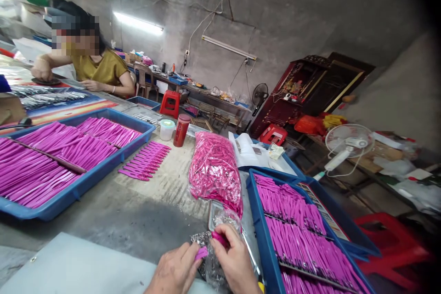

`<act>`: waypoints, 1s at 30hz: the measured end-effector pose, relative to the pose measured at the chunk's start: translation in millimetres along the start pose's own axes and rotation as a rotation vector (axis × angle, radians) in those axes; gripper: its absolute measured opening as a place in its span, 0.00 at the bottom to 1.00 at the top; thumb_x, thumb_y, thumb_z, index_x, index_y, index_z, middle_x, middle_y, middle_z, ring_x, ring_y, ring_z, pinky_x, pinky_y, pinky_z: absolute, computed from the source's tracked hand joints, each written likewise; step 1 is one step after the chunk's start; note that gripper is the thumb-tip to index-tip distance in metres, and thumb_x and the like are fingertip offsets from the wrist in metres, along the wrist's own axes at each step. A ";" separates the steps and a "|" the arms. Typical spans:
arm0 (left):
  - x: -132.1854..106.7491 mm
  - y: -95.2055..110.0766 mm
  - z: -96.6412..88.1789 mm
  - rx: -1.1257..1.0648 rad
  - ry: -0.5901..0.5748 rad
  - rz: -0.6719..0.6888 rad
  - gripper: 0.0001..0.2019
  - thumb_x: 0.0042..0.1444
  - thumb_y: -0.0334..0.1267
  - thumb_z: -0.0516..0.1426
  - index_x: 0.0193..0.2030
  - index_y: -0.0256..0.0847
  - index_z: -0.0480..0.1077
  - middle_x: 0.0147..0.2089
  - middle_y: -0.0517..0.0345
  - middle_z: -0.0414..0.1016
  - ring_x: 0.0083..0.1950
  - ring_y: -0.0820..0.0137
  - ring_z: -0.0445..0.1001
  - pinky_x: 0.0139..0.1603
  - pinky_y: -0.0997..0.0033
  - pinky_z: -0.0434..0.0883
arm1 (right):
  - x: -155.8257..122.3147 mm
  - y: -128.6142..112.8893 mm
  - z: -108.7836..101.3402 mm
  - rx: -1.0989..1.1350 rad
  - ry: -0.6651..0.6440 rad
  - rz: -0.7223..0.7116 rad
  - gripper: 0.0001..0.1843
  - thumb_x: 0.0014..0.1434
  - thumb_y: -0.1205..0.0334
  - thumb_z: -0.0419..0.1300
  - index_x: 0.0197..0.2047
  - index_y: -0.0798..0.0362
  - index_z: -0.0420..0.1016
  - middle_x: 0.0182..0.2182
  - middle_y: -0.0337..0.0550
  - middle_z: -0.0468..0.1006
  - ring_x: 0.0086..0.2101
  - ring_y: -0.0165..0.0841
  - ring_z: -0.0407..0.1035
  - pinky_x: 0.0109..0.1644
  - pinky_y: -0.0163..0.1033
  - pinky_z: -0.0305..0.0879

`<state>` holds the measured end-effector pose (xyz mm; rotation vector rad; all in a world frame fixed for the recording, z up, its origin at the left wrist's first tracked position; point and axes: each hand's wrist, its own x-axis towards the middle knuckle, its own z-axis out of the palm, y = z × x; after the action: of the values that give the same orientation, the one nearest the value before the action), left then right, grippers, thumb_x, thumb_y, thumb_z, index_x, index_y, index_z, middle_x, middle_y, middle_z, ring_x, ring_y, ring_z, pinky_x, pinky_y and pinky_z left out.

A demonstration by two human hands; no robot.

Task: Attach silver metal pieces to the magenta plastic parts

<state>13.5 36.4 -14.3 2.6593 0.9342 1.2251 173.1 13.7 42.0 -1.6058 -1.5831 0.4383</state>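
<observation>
A small magenta piece (201,253) is being pinched between the thumb and fingertips of the left hand (175,272). A darker pink piece (219,238) is being pinched by the curled fingers of the right hand (236,262), just beside the left hand, so the two pieces are being held close together between the hands. A crinkled plastic bag (206,268) is being covered in part by both hands, which are lying over it.

Just beyond the right hand, a full bag of pink pieces (215,170) is being carried by the tabletop (138,211). Immediately to the right of the right hand, a blue tray (262,234) is being occupied by rows of magenta strips (296,234). Well to the left of the left hand and farther off, a second blue tray (79,188) is being taken up by more such strips, and a loose row of strips (146,161) is being borne by the bare tabletop just beside that tray.

Beyond the full bag, a red cup (181,130) and a white tub (167,129) are being seen upright, side by side. Far beyond the left hand, the tabletop is being touched by both hands of a co-worker in a mustard top (103,68). Far to the right of the right hand, a white fan (347,142) is being seen on a cluttered bench.
</observation>
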 end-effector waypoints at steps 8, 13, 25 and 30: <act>7.0 16.3 -19.4 0.083 -0.029 0.077 0.15 0.65 0.36 0.38 0.37 0.41 0.63 0.23 0.63 0.67 0.20 0.73 0.69 0.19 0.77 0.64 | -35.5 6.6 -5.3 0.077 0.020 -0.087 0.07 0.51 0.70 0.54 0.31 0.51 0.71 0.27 0.38 0.71 0.29 0.30 0.67 0.33 0.31 0.62; 6.7 22.8 -29.2 0.079 -0.102 0.078 0.16 0.65 0.36 0.37 0.36 0.42 0.64 0.23 0.63 0.67 0.20 0.74 0.69 0.20 0.77 0.65 | -46.5 7.1 -7.8 0.072 0.002 -0.069 0.08 0.50 0.71 0.54 0.31 0.50 0.71 0.28 0.37 0.71 0.29 0.30 0.67 0.33 0.31 0.63; 0.3 29.5 -35.0 0.045 -0.139 0.114 0.13 0.64 0.35 0.38 0.38 0.41 0.62 0.24 0.63 0.67 0.20 0.73 0.69 0.19 0.76 0.65 | -55.6 6.2 -18.6 -0.055 -0.155 -0.142 0.06 0.54 0.70 0.55 0.34 0.51 0.70 0.28 0.38 0.72 0.30 0.30 0.68 0.33 0.30 0.64; -3.2 29.1 -34.3 0.022 -0.141 0.096 0.12 0.64 0.35 0.40 0.38 0.42 0.62 0.24 0.63 0.67 0.20 0.72 0.69 0.19 0.76 0.64 | -59.9 5.7 -14.8 -0.007 -0.109 -0.126 0.08 0.53 0.71 0.56 0.34 0.50 0.72 0.28 0.38 0.73 0.30 0.30 0.69 0.34 0.30 0.65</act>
<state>2.0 4.8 15.7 2.7945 0.8134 1.0323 178.8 -46.7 29.1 -1.4988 -1.7585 0.4599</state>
